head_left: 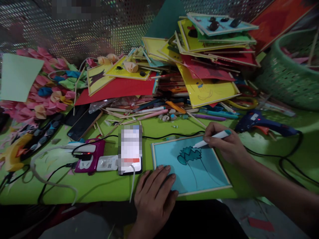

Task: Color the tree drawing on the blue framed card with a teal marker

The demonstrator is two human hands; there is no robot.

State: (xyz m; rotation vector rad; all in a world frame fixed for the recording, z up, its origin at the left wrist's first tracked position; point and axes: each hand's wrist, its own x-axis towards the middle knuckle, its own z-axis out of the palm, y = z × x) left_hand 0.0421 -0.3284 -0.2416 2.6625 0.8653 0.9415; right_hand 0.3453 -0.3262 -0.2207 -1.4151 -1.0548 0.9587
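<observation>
A blue sheet (pixel 164 152) edged with thin wooden sticks lies on the green table in front of me. On it is a drawing (pixel 189 154) of dark teal jagged shapes, with two thin lines curving down from them. In my right hand (pixel 221 142) is a white marker (pixel 211 138) with a teal end, its tip at the upper edge of the drawing. Flat across the sheet's lower left corner rests my left hand (pixel 157 192), fingers spread and holding nothing.
Left of the sheet are a lit phone (pixel 129 152) and a magenta power strip (pixel 93 154) with cables. A blue glue gun (pixel 264 123) lies to the right, before a green basket (pixel 286 73). Framed pictures (pixel 211 71) are piled behind; a yellow glue gun (pixel 17 151) sits far left.
</observation>
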